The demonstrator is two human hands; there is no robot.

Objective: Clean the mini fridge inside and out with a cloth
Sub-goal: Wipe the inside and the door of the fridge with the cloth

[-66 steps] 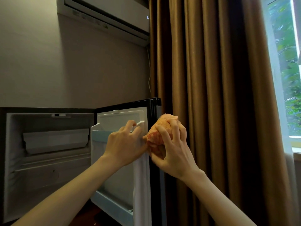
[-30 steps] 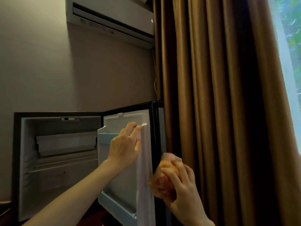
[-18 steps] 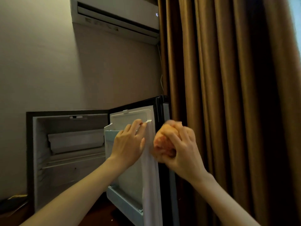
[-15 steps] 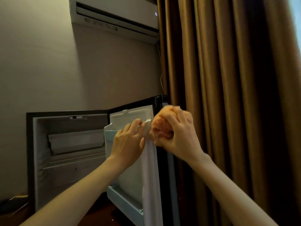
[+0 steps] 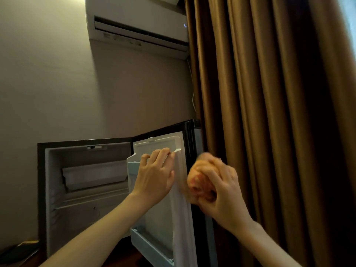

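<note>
Mini fridge door open. Left hand fingers curled over door's top edge; right hand clutches bunched orange cloth against door's outer edge.

The cloth is orange, mini fridge black outside, white inside, curtain brown.

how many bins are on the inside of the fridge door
2. The upper bin sits at the door's top, beside the left hand; the lower bin runs along the door's bottom edge. The left arm could hide another between them.
</note>
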